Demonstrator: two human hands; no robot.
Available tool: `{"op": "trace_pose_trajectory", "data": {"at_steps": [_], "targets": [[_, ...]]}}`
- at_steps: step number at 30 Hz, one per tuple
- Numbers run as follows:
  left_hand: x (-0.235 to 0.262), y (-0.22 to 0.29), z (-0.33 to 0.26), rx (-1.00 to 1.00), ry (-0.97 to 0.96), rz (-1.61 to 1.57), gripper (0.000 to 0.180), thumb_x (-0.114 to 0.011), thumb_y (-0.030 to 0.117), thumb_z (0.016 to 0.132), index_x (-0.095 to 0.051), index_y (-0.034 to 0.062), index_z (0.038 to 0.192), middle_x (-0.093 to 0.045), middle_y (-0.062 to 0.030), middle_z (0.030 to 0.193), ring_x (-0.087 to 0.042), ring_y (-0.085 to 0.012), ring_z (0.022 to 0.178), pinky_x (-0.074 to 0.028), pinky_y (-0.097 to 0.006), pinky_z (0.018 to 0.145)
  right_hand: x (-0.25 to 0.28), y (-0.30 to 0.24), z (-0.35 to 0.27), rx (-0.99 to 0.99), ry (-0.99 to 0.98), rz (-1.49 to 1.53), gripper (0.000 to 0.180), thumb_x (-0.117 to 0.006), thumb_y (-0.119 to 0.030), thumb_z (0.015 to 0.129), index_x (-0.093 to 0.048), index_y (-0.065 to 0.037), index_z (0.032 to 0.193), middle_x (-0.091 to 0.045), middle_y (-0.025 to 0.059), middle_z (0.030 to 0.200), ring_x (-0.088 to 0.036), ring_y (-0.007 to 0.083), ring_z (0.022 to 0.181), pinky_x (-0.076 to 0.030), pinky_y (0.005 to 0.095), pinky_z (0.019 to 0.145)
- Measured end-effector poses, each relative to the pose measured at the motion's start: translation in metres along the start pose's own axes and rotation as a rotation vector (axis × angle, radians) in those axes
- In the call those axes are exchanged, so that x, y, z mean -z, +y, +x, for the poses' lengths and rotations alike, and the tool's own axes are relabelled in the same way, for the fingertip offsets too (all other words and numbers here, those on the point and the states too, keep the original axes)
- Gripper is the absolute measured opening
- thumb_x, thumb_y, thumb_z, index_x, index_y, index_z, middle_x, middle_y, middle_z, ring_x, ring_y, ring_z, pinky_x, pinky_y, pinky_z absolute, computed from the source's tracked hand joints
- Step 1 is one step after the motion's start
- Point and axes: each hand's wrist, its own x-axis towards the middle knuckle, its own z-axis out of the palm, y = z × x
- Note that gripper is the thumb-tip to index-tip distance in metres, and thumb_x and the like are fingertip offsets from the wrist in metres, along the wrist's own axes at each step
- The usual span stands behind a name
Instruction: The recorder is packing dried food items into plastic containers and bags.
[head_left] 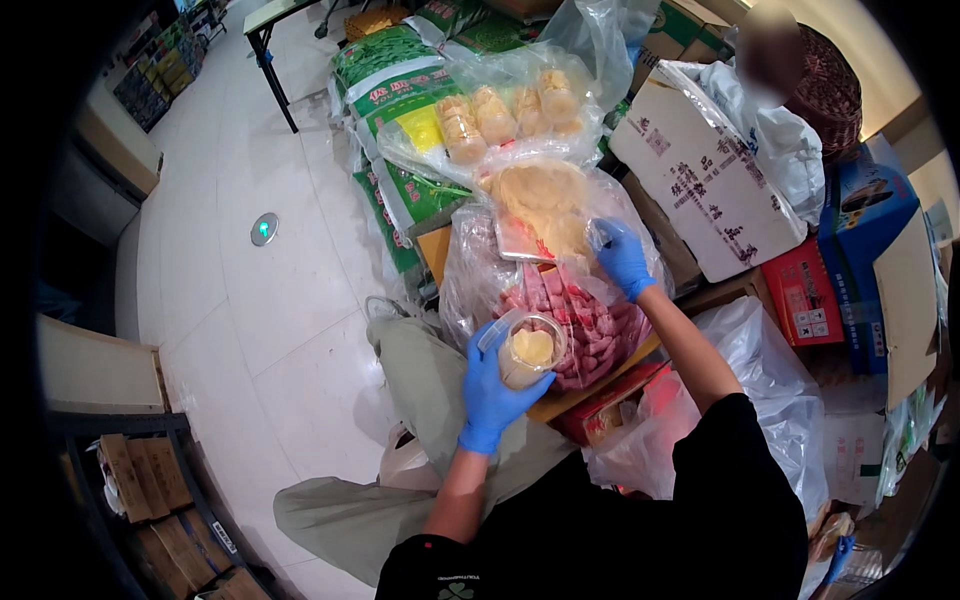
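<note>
"What is the left hand [490, 395] doing?"
"Its blue-gloved fingers are wrapped round a clear round tub [530, 352] — pale yellow pieces show inside."
"Where is that tub?"
"Near the person's lap, overlapping the eight o'clock side of some bagged pink pieces [600, 345] in this view."
"And the right hand [624, 260]?"
"Gloved in blue too, between one and two o'clock from the tub. It is at the four o'clock side of a clear bag of pale yellow pieces [540, 190] — I can't tell whether its fingers pinch the plastic."
"What else lies about?"
"From the held tub: four filled containers [493, 116] at twelve, past that bag; green sacks [395, 65] at eleven; a white printed panel [690, 190] beyond the right hand."
</note>
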Motion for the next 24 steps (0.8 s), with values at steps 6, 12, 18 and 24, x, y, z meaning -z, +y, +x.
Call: {"op": "trace_pose_trajectory", "data": {"at_steps": [6,12,18,24], "targets": [[-0.003,0.005,0.002,-0.015,0.003,-0.007,0.084,-0.095,0.029,0.066,-0.057,0.0055,0.138,-0.058,-0.0182,0.13,-0.059,-0.038,0.121,-0.054,-0.046,0.099,0.009,-0.008,0.0,-0.162,-0.127,0.064,0.02,-0.07,-0.009,0.084,-0.066,-0.002,0.103,-0.067,0.018,0.095,-0.067,0.0324,0.081,-0.055,0.0395,0.077],[-0.005,0.002,-0.001,-0.027,0.036,0.01,0.082,-0.094,0.03,0.066,-0.057,0.0059,0.136,-0.056,-0.0181,0.132,-0.06,-0.0386,0.12,-0.054,-0.046,0.098,0.044,-0.038,-0.007,-0.254,-0.134,0.109,0.024,-0.072,-0.015,0.086,-0.067,-0.001,0.103,-0.065,0.0172,0.083,-0.063,0.0277,0.071,-0.053,0.0372,0.071],[-0.001,0.004,0.005,0.038,0.005,0.016,0.081,-0.093,0.03,0.067,-0.057,0.0073,0.136,-0.054,-0.0177,0.132,-0.061,-0.0383,0.118,-0.055,-0.047,0.097,0.119,-0.082,-0.027,-0.053,-0.153,0.055,0.02,-0.074,-0.009,0.084,-0.067,-0.001,0.101,-0.067,0.0152,0.092,-0.066,0.0265,0.076,-0.054,0.0352,0.07],[0.012,0.018,0.011,0.046,-0.151,-0.083,0.086,-0.095,0.027,0.064,-0.056,0.0091,0.139,-0.055,-0.0162,0.132,-0.061,-0.0367,0.12,-0.054,-0.045,0.098,0.156,-0.174,-0.02,0.53,-0.347,-0.023,0.024,-0.073,-0.003,0.077,-0.067,-0.009,0.099,-0.068,0.0075,0.093,-0.067,0.0286,0.08,-0.054,0.038,0.071]]}}
